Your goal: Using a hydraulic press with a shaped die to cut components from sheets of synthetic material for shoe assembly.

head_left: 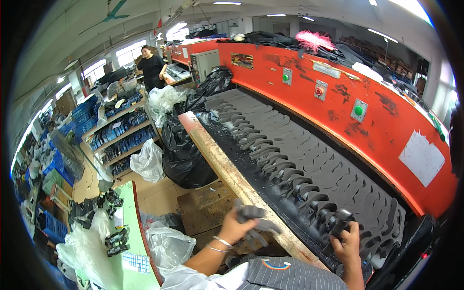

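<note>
A large grey foam sheet (pixel 309 140), cut into rows of curved pieces, lies along the black machine bed. Along its near edge, a row of loose curved pieces (pixel 270 157) stands up from the bed. My left hand (pixel 235 228), with bracelets at the wrist, is closed on several curved grey foam pieces (pixel 252 211) in front of the wooden rail. At the near right end of the row, my right hand (pixel 347 244) is closed around a dark object with a shiny top (pixel 344 215); its exact kind is partly hidden by the fingers.
The wooden rail (pixel 241 186) borders the bed's near side. Beyond the sheet runs a red machine beam (pixel 299 79) with green and red buttons. Black plastic bags (pixel 186 154) and a green table (pixel 133 232) are to the left. A person (pixel 151 68) in black stands farther back by shelves.
</note>
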Available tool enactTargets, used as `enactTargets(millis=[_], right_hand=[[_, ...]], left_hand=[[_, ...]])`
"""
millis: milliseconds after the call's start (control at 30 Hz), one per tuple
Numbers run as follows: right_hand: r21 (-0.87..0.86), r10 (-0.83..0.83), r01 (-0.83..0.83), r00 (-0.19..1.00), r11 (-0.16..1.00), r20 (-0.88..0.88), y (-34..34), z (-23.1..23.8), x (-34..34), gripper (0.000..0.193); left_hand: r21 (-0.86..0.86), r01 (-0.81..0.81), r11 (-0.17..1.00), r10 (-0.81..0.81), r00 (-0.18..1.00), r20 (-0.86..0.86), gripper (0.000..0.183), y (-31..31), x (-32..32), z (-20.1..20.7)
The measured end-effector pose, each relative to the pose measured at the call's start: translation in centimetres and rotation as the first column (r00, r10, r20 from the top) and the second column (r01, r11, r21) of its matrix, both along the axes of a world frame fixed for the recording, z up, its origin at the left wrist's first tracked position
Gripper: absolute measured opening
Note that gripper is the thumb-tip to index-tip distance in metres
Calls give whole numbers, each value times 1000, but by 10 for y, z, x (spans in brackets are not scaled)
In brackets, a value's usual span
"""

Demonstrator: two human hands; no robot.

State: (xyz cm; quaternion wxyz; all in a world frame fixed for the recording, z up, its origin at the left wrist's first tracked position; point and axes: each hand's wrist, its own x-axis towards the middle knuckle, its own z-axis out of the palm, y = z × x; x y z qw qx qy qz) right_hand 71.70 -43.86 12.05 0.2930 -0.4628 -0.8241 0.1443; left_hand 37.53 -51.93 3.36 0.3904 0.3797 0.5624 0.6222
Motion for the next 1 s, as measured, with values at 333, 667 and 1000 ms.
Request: enactTargets(millis=[333,667,1000], right_hand=[[-33,-235,234,941,972,-242,79,-13,42,13],[-87,-764,872,466,481,447,159,-105,329,31],[-116,-592,900,368,419,717,223,-90,276,31]], left_hand=[[5,-57,998,48,895,444,22,-7,3,29],[374,97,922,-343,653,676,54,35,-14,17],[742,304,598,-770,474,427,107,81,7,14]])
